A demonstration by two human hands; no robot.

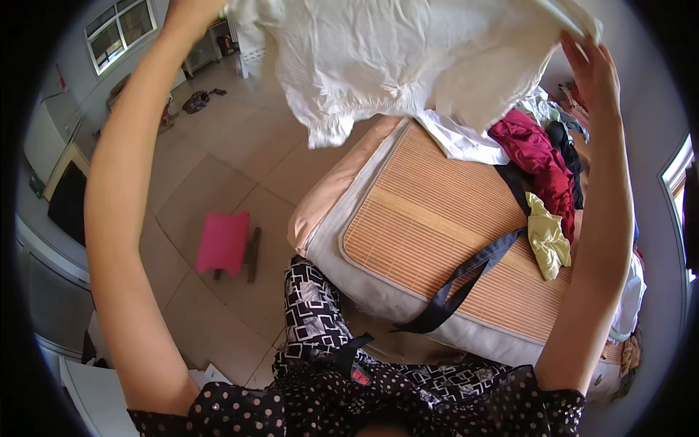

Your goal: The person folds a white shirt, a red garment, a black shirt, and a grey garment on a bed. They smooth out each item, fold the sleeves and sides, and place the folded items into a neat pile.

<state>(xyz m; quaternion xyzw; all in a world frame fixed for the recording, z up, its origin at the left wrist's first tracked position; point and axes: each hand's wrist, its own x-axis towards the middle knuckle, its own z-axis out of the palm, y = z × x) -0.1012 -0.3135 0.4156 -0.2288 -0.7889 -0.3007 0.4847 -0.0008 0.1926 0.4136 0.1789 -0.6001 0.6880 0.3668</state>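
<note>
A white garment (393, 58) with gathered, elasticated edges hangs spread between my raised hands; its top runs out of the picture. My left hand (195, 10) grips its left side at the upper edge, with the fingers partly cut off. On the other side my right hand (593, 69) pinches the upper right corner. Below the cloth stands a bed with a bamboo mat (437, 211). On the mat lie a white cloth (462, 138), a dark red garment (535, 156) and a crumpled pale yellow cloth (547, 237). A black strap (466, 277) trails over the near edge.
More clothes, including a black one (562, 149), are heaped along the bed's right side by the wall. A pink stool (223, 244) stands on the tiled floor (207, 178) to the left. Farther off, a dark item (196, 102) lies on the floor near a window (120, 33).
</note>
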